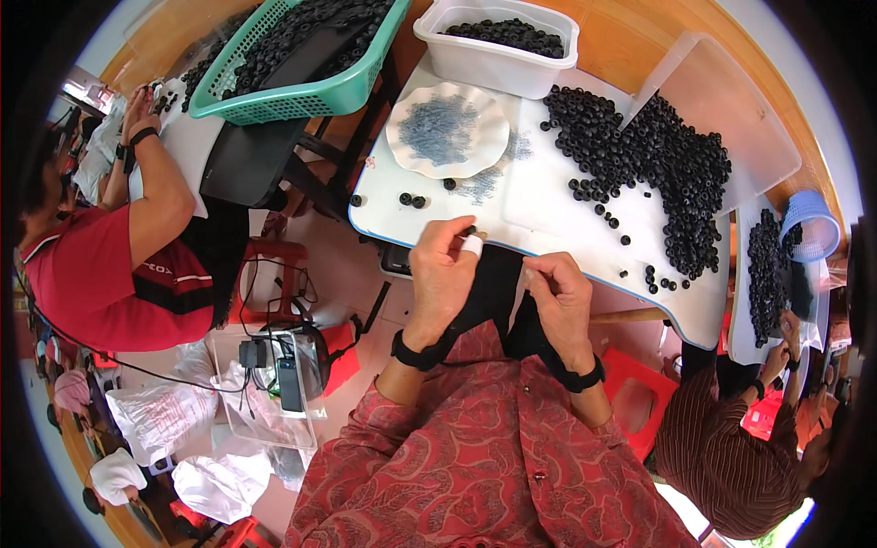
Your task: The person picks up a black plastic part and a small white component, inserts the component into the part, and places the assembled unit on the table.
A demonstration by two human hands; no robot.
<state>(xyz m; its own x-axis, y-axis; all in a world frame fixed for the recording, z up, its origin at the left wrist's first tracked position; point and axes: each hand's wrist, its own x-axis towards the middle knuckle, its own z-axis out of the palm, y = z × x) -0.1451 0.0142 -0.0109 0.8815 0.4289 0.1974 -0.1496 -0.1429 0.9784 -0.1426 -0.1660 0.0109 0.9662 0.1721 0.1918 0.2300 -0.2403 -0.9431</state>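
At the table's near edge, my left hand [441, 279] pinches a small black ring-like piece [471, 231] between its fingertips; white tape covers one finger. My right hand [561, 301] is beside it, slightly apart, thumb and fingertips pressed together. Whatever they hold is too small to make out. Beyond my left hand, a white scalloped plate [399, 137] carries a heap of tiny grey metal bits [438, 130], with more spilled beside it. A few loose black pieces [418, 202] lie in front of the plate. A large pile of black ring-like pieces [671, 164] spreads over the right side.
A white tub [498, 68] and a green basket [301, 102], both holding black pieces, stand at the back. A clear plastic bin [731, 119] leans over the pile. People sit left [128, 265] and right [731, 447], near a blue basket [813, 228].
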